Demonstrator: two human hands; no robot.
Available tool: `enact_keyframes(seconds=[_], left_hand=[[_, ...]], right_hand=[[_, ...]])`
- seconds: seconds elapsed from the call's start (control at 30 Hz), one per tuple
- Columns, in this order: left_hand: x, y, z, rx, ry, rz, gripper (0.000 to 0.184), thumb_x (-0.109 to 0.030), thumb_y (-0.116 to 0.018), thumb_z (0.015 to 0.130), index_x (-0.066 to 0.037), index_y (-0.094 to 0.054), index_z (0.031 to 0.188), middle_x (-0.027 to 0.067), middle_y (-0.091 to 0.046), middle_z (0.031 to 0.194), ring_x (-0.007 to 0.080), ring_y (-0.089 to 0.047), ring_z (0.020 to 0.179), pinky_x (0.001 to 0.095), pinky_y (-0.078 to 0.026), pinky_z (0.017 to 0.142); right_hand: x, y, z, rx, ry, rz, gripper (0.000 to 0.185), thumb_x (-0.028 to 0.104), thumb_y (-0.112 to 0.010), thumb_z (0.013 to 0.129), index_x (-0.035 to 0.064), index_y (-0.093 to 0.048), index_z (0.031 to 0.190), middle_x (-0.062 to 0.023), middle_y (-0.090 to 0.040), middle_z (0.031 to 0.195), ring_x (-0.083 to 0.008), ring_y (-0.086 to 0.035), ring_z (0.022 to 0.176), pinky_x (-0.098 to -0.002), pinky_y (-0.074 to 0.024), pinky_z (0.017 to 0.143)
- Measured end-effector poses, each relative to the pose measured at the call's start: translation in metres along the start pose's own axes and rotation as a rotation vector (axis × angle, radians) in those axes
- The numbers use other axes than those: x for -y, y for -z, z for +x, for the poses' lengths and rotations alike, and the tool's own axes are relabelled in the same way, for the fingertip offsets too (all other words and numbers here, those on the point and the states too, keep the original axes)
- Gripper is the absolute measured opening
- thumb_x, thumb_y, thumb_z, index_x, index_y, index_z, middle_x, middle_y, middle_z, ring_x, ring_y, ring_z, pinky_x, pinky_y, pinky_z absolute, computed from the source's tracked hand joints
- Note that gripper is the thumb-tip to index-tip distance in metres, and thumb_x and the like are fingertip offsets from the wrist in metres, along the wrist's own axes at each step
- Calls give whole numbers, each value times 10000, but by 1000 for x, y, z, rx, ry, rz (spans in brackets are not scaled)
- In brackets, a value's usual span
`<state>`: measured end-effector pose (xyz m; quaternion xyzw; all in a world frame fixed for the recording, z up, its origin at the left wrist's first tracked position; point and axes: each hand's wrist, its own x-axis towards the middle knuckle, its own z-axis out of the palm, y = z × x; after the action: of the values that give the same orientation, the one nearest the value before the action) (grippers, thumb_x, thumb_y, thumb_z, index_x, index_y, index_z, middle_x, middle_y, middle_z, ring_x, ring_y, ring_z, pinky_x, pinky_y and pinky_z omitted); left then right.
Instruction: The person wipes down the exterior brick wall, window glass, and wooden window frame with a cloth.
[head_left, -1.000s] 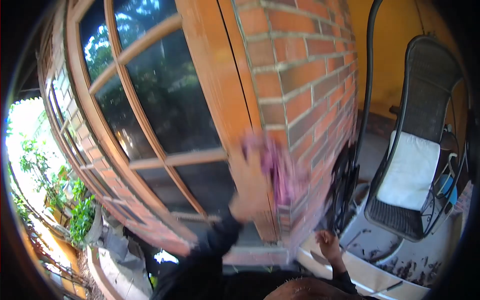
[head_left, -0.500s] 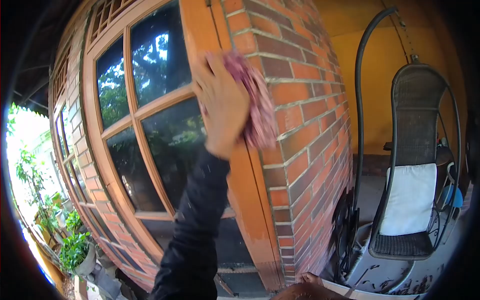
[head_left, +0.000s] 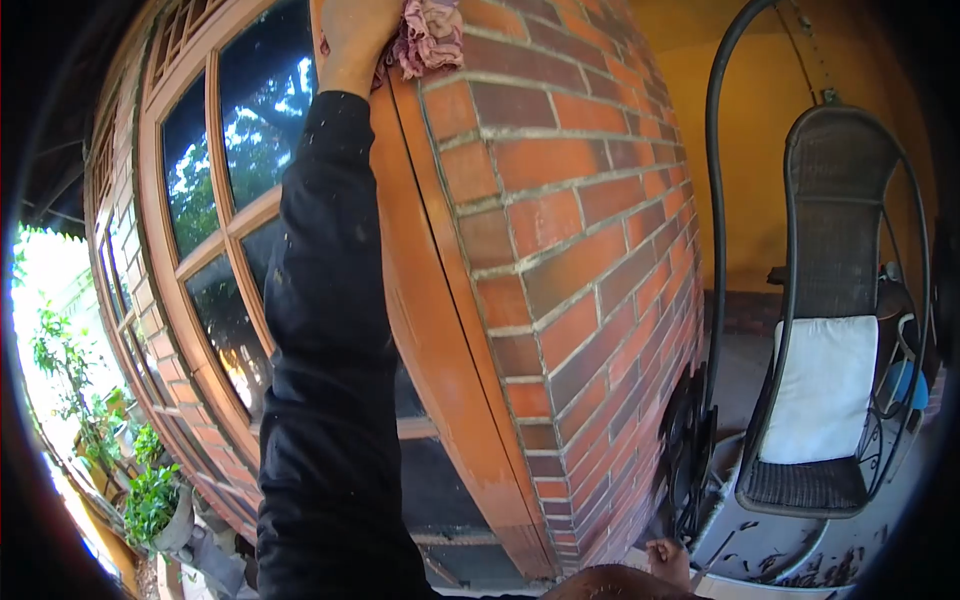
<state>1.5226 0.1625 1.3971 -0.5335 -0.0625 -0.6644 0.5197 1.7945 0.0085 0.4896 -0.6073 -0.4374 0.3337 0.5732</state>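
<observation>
My left hand [head_left: 362, 38] is raised high against the orange wooden door frame [head_left: 415, 270], partly cut off by the top edge of the view. It is closed on a crumpled pink cloth [head_left: 430, 38], which bunches out to its right over the corner of the brick wall [head_left: 580, 220]. The black-sleeved arm crosses in front of the glass panes [head_left: 265, 110]. Low at the bottom edge, my right hand [head_left: 668, 560] shows small, its fingers curled in and nothing visible in them.
A hanging wicker chair [head_left: 838, 240] with a white cushion [head_left: 820, 390] stands to the right, under a curved black pole [head_left: 716, 180]. Potted plants [head_left: 152, 498] line the left side. Dry leaves litter the floor at lower right.
My left hand has slid the cloth upward and left along the door frame. The view has shifted right, and my right hand sits a little further right.
</observation>
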Motion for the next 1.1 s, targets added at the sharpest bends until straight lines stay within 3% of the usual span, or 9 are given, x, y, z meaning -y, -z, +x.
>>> enact_keyframes(seconds=[0.03,0.2,0.27,0.33,0.43,0.53,0.67,0.93,1.1], left_hand=[[-12,13,-14,91,103,-254,445,-44,-633,852,-43,-601,1296,235,-692,1122,428,-654,1056,509,-510,932],[-80,90,-129,237,152,-158,473,-25,-615,855,-16,-576,1327,250,-651,1201,441,-614,1138,512,-477,984],[-98,126,-197,402,192,-242,568,-84,-631,840,25,-514,1385,296,-518,1414,481,-499,1315,545,-387,1095],[-151,179,-259,426,246,-299,598,-108,-629,861,57,-509,1423,310,-532,1440,493,-497,1359,554,-383,1134],[-220,281,-408,752,454,-315,628,-294,-541,985,59,-464,1499,336,-462,1509,519,-413,1426,548,-302,1213],[-288,368,-501,1068,557,-463,607,-203,-615,909,-44,-533,1489,258,-503,1505,488,-426,1426,582,-284,1219],[-265,359,-506,985,433,-299,543,-134,-610,890,-79,-607,1430,216,-519,1507,452,-419,1446,606,-283,1214],[-136,158,-273,232,228,-177,578,-65,-533,845,-54,-576,1422,265,-545,1431,509,-433,1390,583,-301,1188],[-176,166,-294,278,384,-298,559,-43,-552,857,-6,-542,1415,266,-593,1350,498,-517,1294,551,-377,1128]], right_hand=[[-1,-2,4,-23,35,-103,122,94,-677,1000,-13,-679,1058,-44,-716,856,-93,-669,794,-263,-540,687],[48,-5,14,3,192,-234,98,39,-641,1009,-14,-671,1086,-19,-675,840,-72,-620,783,-248,-514,696],[60,-17,16,-97,324,-176,49,67,-672,949,20,-673,964,-144,-580,702,-203,-573,600,-371,-465,576],[75,-20,9,-44,336,-79,72,49,-653,965,14,-676,1023,-125,-637,759,-185,-626,653,-351,-498,605],[110,-23,-19,-25,263,-37,96,42,-635,984,12,-675,1066,-92,-683,820,-153,-667,730,-310,-532,646],[126,-22,-53,36,134,-82,109,48,-620,1005,14,-671,1095,-60,-700,859,-126,-675,777,-282,-554,685],[87,-33,-90,97,87,45,137,55,-615,1015,-11,-660,1126,-59,-703,899,-106,-678,802,-268,-548,700],[120,-54,-110,142,45,-58,125,52,-588,1046,-7,-651,1137,-48,-703,919,-103,-678,841,-256,-526,730],[120,-63,-112,71,66,-29,155,84,-607,1039,-19,-655,1145,-92,-725,926,-120,-676,800,-280,-533,724]])
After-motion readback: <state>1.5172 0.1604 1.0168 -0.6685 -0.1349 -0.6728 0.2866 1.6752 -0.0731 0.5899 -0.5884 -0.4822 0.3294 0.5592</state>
